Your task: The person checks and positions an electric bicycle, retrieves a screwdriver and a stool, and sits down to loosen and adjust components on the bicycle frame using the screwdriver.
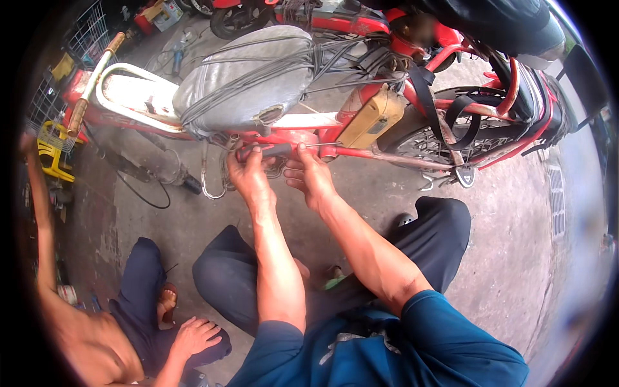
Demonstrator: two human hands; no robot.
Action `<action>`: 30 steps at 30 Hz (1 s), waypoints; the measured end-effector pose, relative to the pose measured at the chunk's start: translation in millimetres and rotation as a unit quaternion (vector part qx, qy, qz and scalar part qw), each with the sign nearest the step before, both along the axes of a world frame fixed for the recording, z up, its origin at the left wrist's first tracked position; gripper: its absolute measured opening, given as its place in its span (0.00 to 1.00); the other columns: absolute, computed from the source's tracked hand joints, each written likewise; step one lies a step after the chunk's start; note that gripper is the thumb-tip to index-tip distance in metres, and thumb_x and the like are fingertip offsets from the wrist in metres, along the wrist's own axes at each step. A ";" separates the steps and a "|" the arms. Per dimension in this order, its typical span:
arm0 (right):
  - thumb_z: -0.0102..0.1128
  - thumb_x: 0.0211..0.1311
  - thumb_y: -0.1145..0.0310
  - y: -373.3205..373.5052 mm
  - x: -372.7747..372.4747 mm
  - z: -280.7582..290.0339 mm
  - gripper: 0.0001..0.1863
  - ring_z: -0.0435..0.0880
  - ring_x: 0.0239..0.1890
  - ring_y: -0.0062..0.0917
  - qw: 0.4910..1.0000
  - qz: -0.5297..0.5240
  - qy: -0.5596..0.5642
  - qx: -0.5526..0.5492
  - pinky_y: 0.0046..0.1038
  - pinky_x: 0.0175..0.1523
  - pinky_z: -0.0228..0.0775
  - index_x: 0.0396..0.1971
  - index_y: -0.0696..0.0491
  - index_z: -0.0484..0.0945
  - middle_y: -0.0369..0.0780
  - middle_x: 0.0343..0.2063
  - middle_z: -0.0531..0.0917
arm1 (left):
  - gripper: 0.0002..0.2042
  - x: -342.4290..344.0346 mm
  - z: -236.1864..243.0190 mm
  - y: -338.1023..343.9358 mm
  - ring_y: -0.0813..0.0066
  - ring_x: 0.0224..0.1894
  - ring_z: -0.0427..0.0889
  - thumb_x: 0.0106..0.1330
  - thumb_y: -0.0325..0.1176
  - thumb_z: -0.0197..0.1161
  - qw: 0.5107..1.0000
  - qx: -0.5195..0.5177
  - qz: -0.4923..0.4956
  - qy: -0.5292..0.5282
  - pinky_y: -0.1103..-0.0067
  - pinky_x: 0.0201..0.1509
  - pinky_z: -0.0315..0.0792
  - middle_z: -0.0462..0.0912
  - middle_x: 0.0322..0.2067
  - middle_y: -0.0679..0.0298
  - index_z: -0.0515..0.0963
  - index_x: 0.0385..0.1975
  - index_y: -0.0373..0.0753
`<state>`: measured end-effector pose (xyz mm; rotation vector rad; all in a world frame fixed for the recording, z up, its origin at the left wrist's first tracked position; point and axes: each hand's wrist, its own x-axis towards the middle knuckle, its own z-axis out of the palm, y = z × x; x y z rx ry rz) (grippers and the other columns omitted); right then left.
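My left hand (pixel 250 175) is closed around the red and black handle of a screwdriver (pixel 278 149). Its thin shaft points to the right, along the red frame of a motorbike (pixel 308 137). My right hand (pixel 312 174) pinches at the shaft, just beyond the handle, with its thumb up and its other fingers curled. Both hands are close against the bike's lower side, below the worn grey seat (pixel 248 71), which is bound with dark cords. The tip of the shaft is too small to make out clearly. A yellowish box (pixel 374 119) is fixed to the frame right of my hands.
Another person sits at the lower left, one hand (pixel 196 337) on a knee. A spoked wheel (pixel 474 122) with black straps is at the right. A muffler (pixel 155 161) and a yellow plastic stool (pixel 57 151) are at the left; more red motorbikes (pixel 342 22) stand behind.
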<state>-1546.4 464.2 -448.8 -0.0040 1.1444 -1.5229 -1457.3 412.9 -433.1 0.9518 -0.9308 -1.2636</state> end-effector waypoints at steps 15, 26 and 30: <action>0.54 0.62 0.71 62.4 -85.2 13.5 0.14 0.72 0.45 0.24 0.815 -0.252 0.510 -0.108 0.26 0.53 0.63 0.45 0.62 0.69 0.40 0.42 0.73 | 0.20 12.9 45.4 18.7 0.64 0.36 0.77 0.56 0.29 0.53 0.988 -0.021 0.026 0.148 0.71 0.32 0.74 0.74 0.40 0.54 0.64 0.49 0.31; 0.49 0.64 0.68 48.1 -128.6 35.3 0.24 0.65 0.57 0.37 0.740 -0.199 0.631 -0.123 0.33 0.62 0.54 0.56 0.63 0.61 0.49 0.53 0.66 | 0.20 -14.8 51.3 37.1 0.62 0.45 0.76 0.58 0.28 0.56 0.983 -0.072 -0.020 0.168 0.67 0.40 0.76 0.74 0.43 0.54 0.63 0.50 0.32; 0.52 0.62 0.68 44.7 -125.4 29.4 0.24 0.65 0.57 0.38 0.729 -0.222 0.633 -0.140 0.33 0.62 0.53 0.56 0.62 0.62 0.49 0.52 0.67 | 0.18 -20.0 41.9 45.8 0.61 0.49 0.73 0.59 0.29 0.55 0.982 -0.020 -0.032 0.187 0.65 0.47 0.73 0.71 0.48 0.54 0.66 0.50 0.32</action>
